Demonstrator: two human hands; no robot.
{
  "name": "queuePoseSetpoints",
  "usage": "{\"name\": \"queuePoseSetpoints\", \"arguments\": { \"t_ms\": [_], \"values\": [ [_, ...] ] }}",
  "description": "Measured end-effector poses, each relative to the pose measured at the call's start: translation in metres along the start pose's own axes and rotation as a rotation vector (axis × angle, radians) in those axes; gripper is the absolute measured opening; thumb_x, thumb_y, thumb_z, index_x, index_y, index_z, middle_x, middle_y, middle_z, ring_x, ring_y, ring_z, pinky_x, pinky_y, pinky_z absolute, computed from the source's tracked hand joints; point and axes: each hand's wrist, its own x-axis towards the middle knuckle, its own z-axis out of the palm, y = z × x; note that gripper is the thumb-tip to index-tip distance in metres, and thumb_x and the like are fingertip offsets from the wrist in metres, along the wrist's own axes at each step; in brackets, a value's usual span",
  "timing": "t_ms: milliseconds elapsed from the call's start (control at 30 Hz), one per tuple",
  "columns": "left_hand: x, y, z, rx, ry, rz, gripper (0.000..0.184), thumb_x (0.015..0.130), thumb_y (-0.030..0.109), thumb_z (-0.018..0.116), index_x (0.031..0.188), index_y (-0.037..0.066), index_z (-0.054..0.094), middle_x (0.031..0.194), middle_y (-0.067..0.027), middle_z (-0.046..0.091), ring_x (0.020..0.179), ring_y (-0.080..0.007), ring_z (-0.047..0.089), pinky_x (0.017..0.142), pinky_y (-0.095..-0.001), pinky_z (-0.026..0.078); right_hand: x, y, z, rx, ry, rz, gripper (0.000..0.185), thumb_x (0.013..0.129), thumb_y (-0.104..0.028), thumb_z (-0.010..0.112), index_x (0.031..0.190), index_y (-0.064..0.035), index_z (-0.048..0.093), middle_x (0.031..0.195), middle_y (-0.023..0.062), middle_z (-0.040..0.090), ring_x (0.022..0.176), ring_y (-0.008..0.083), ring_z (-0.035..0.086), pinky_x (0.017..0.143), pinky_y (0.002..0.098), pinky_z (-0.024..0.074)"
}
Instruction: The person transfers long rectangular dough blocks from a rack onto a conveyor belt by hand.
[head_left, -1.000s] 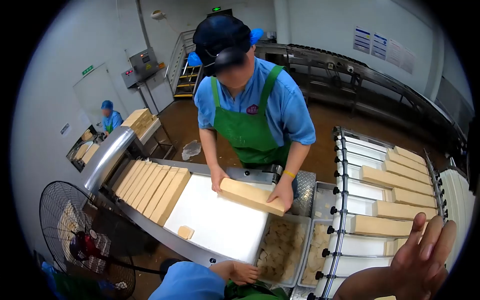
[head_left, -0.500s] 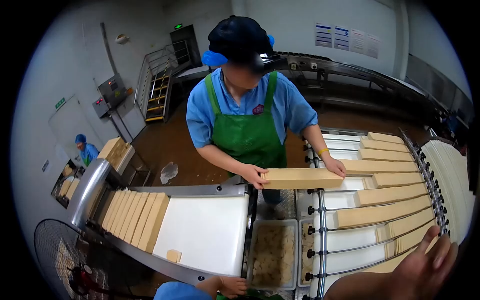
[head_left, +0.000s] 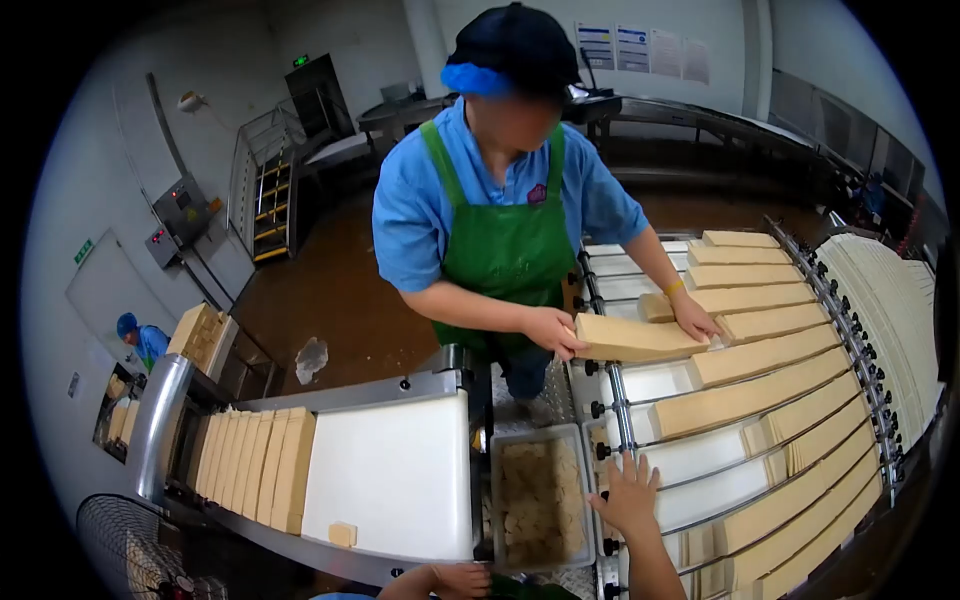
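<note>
My right hand [head_left: 628,500] is open, its fingers spread over the left edge of the slotted conveyor [head_left: 690,460], near a metal rail [head_left: 622,405]. Low in the view, my left hand [head_left: 460,580] lies by the near edge of the white belt [head_left: 390,470]; its fingers look loosely stretched, with nothing in them. Across from me, a co-worker in a green apron [head_left: 505,245] grips a long pale beige block [head_left: 640,338] with both hands. Its far end rests in a conveyor lane. Similar beige blocks [head_left: 760,400] fill other lanes, some looking like stacked thin sheets.
Upright beige slabs [head_left: 255,465] stand in a row on the white belt, with one small piece [head_left: 342,534] nearby. A plastic bin [head_left: 540,500] of beige scraps sits between the conveyors. A fan [head_left: 130,545] stands at lower left. Another person [head_left: 145,340] works far left.
My right hand has moved left from the conveyor's right side to its left rail. The co-worker has lowered the block toward a lane. The view has shifted slightly.
</note>
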Motion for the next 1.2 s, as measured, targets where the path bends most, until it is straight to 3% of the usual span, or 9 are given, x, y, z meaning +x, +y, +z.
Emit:
{"name": "queuePoseSetpoints", "arguments": {
  "t_ms": [233,367,467,667,867,933,1067,1133,1200],
  "values": [
    [-0.004,0.005,-0.013,-0.060,-0.166,-0.079,0.030,0.078,0.034,0.054,0.094,0.008,0.057,0.096,-0.0109,0.056,0.101,-0.0303,0.053,0.104,-0.0514,0.033,-0.005,-0.007,0.022,0.026,0.121,0.049,0.056,0.072,-0.044,0.069,0.117,-0.0126,0.062,0.150,0.0141,0.022,0.133,0.0453,0.022,0.098,0.0663,0.0272],
    [-0.031,-0.010,0.070,-0.094,-0.102,-0.106,0.030,0.077,0.036,0.055,0.091,0.009,0.056,0.094,-0.0097,0.057,0.101,-0.0291,0.054,0.100,-0.0489,0.036,-0.004,-0.008,0.028,0.004,0.171,0.044,0.050,0.072,-0.040,0.069,0.113,-0.0119,0.064,0.149,0.0148,0.024,0.131,0.0449,0.026,0.097,0.0661,0.0283],
    [-0.006,-0.003,0.020,-0.151,-0.128,-0.148,0.046,0.076,0.028,0.057,0.113,0.003,0.053,0.112,-0.0157,0.052,0.106,-0.0303,0.049,0.096,-0.0441,0.037,-0.008,-0.004,0.035,-0.085,0.199,0.006,0.044,0.072,-0.038,0.070,0.107,-0.0114,0.066,0.148,0.0150,0.027,0.128,0.0444,0.032,0.095,0.0607,0.0334],
    [0.005,0.033,-0.013,-0.053,0.469,-0.516,0.043,0.083,0.014,0.056,0.125,0.008,0.050,0.124,-0.0146,0.052,0.107,-0.0292,0.055,0.089,-0.0400,0.046,-0.003,-0.007,0.028,-0.015,0.144,0.116,0.038,0.076,-0.027,0.065,0.109,-0.0077,0.065,0.151,0.0111,0.026,0.130,0.0436,0.031,0.100,0.0589,0.0316],
    [-0.078,0.046,-0.029,-0.055,1.075,-1.389,0.042,0.080,0.016,0.063,0.118,0.003,0.052,0.119,-0.0193,0.055,0.110,-0.0365,0.053,0.096,-0.0427,0.044,0.013,-0.046,0.026,-0.005,0.265,0.227,0.049,0.080,-0.028,0.064,0.123,-0.0072,0.055,0.148,0.0159,0.031,0.128,0.0409,0.037,0.104,0.0553,0.0300],
    [-0.127,0.050,-0.030,0.013,1.224,-1.669,0.046,0.082,0.015,0.064,0.122,-0.001,0.048,0.123,-0.0232,0.050,0.115,-0.0399,0.048,0.099,-0.0432,0.039,0.027,-0.076,-0.024,0.726,-0.079,-0.236,0.052,0.089,-0.036,0.056,0.132,-0.0068,0.047,0.145,0.0158,0.036,0.124,0.0393,0.044,0.106,0.0502,0.0298],
    [-0.231,0.059,-0.014,0.183,1.140,-2.299,0.080,0.077,0.032,0.070,0.136,-0.003,0.030,0.135,-0.0269,0.035,0.121,-0.0438,0.039,0.102,-0.0480,0.035,-0.029,-0.224,-0.154,1.795,0.018,-1.139,0.058,0.097,-0.047,0.033,0.138,-0.0070,0.038,0.128,0.0172,0.049,0.112,0.0370,0.052,0.105,0.0488,0.0303],
    [-0.270,0.061,-0.011,0.186,1.092,-2.481,0.088,0.075,0.038,0.072,0.139,-0.002,0.025,0.138,-0.0268,0.031,0.121,-0.0446,0.039,0.100,-0.0490,0.036,-0.020,-0.257,-0.169,1.675,0.221,-1.377,0.057,0.097,-0.048,0.028,0.131,-0.0044,0.043,0.116,0.0169,0.052,0.098,0.0327,0.054,0.100,0.0506,0.0343],
    [-0.299,0.065,-0.025,-0.174,1.081,-2.646,0.098,0.072,0.047,0.073,0.143,0.005,0.022,0.141,-0.0271,0.026,0.122,-0.0451,0.039,0.098,-0.0500,0.039,0.005,-0.292,-0.127,1.351,0.556,-1.142,0.045,0.094,-0.048,0.038,0.104,-0.0060,0.051,0.097,0.0157,0.057,0.089,0.0281,0.054,0.083,0.0443,0.0436]
  ]
}}
